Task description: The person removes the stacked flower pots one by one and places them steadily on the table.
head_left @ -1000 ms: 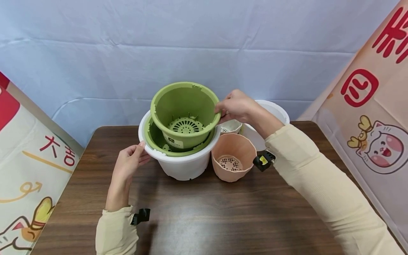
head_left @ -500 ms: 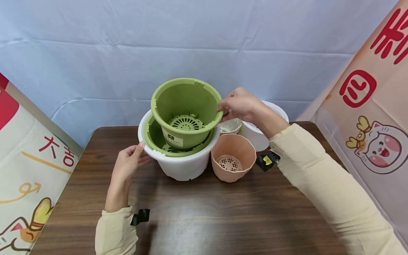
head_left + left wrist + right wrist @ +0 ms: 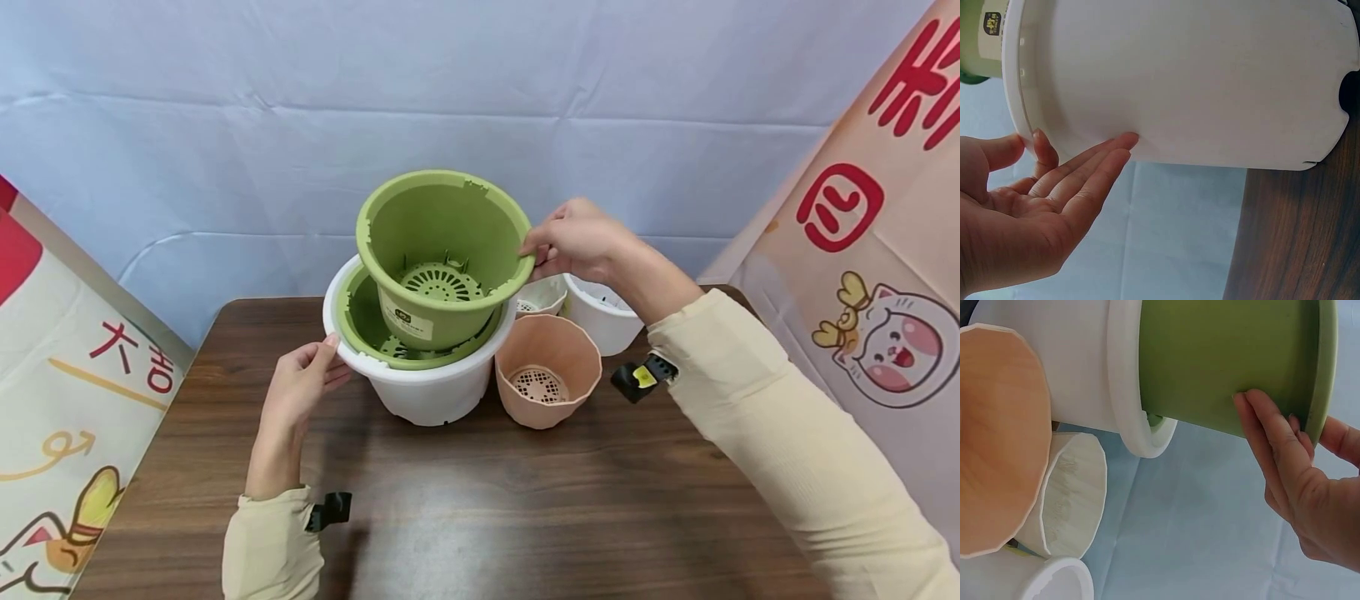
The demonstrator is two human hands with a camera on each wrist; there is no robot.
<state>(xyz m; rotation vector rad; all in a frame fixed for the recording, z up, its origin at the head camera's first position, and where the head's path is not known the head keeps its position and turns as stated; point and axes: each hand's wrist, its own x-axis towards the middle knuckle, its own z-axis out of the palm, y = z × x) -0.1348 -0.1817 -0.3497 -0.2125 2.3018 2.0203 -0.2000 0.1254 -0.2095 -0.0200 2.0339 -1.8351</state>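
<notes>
My right hand (image 3: pixel 573 240) pinches the rim of a green flowerpot (image 3: pixel 450 208), thumb on the inside and fingers along the outer wall, as the right wrist view also shows. That pot hangs tilted, partly inside a second green pot (image 3: pixel 360 312), which sits nested in a large white flowerpot (image 3: pixel 431 396). My left hand (image 3: pixel 300 379) pinches the white pot's rim at its left side. In the left wrist view, fingertips (image 3: pixel 1124 142) of that hand touch the white outer wall. A label shows on the raised pot's front.
A peach faceted pot (image 3: pixel 551 346) stands right of the white one. Behind it are a small off-white pot (image 3: pixel 542 296) and another white pot (image 3: pixel 603 321), partly hidden by the right arm. The wooden table (image 3: pixel 480 508) meets a pale cloth backdrop (image 3: pixel 300 167).
My right hand has raised the green flowerpot and shifted it slightly right, out of the nested pot. The left hand stays on the white rim.
</notes>
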